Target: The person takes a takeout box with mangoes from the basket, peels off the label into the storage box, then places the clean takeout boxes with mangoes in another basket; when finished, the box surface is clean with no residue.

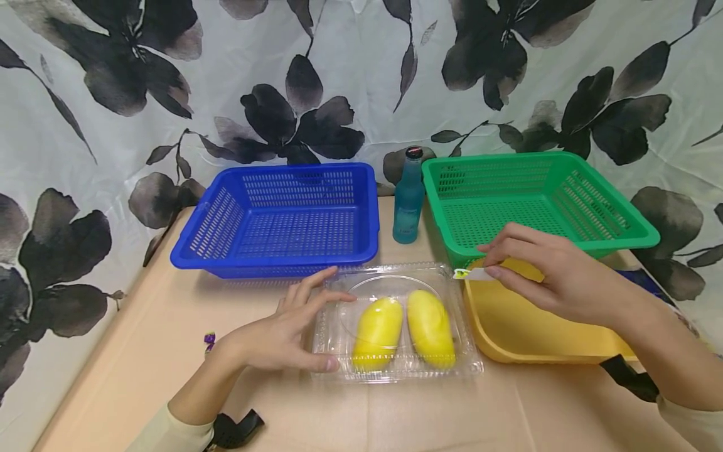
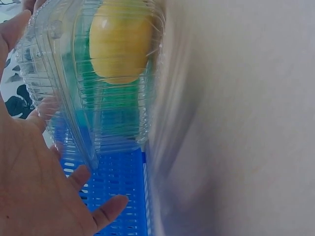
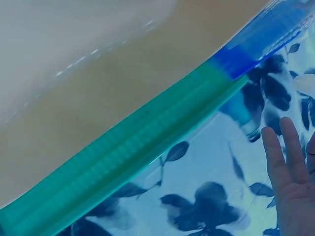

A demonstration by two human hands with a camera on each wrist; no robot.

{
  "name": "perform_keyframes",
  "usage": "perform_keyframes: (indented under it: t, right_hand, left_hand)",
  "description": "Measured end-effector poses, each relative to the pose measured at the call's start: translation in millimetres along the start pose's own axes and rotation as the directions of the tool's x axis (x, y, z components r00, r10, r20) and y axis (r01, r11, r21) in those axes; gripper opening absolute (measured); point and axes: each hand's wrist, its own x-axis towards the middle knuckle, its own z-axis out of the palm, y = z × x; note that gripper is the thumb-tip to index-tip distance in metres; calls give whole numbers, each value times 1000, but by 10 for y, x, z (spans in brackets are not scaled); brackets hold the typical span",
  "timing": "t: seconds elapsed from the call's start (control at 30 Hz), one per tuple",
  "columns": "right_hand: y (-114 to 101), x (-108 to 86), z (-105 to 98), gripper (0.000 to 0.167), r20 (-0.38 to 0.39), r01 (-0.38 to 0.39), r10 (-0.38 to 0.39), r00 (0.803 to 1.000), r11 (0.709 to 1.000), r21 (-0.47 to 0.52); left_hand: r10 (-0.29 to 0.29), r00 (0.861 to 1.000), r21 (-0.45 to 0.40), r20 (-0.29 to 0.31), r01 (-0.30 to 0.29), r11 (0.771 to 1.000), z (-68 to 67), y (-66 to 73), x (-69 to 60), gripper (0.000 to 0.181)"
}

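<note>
Two yellow oblong objects [image 1: 377, 334] [image 1: 431, 328] lie side by side in a clear plastic container [image 1: 361, 370]. My left hand [image 1: 277, 333] touches its left side with fingers spread; the left wrist view shows the palm [image 2: 34, 182] beside the clear wall [image 2: 110, 113] and one yellow object [image 2: 120, 44]. Over the yellow tray's [image 1: 553, 326] left part, my right hand [image 1: 548, 270] pinches a small whitish strip [image 1: 479, 274] with a green-yellow end [image 1: 460, 274]. The right wrist view shows raised fingers [image 3: 290, 167]; the strip is not visible there.
A blue basket [image 1: 277, 258] stands behind the container to the left, a green basket [image 1: 542, 157] to the right, and a blue bottle [image 1: 408, 207] between them. A small purple item [image 1: 209, 339] lies left of my left hand. Floral cloth [image 1: 367, 75] hangs behind.
</note>
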Motion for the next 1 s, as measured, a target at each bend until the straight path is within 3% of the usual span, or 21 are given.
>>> perform_keyframes:
  t: [0.2, 0.37, 0.53, 0.67, 0.83, 1.0]
  right_hand:
    - [150, -136, -90, 44, 6, 9, -8, 1000, 999, -34]
    - [256, -271, -125, 38, 11, -1, 1, 1000, 1000, -28]
    - [339, -396, -190, 25, 26, -59, 61, 998, 997, -54]
    - [414, -475, -240, 37, 36, -99, 102, 994, 992, -83]
    - [518, -611, -250, 36, 75, -156, 165, 983, 982, -105]
    - [607, -740, -225, 38, 112, -179, 203, 973, 963, -200]
  left_hand:
    - [13, 1000, 5, 0, -13, 1000, 10, 5, 4, 85]
    - [18, 1000, 15, -1, -18, 1000, 14, 18, 8, 85]
    - [5, 1000, 12, 2, -5, 1000, 9, 28, 8, 84]
    - [2, 1000, 10, 0, -2, 1000, 5, 30, 12, 84]
    - [6, 1000, 13, -6, -6, 1000, 0, 32, 14, 85]
    - [7, 1000, 8, -8, -7, 1000, -3, 30, 9, 85]
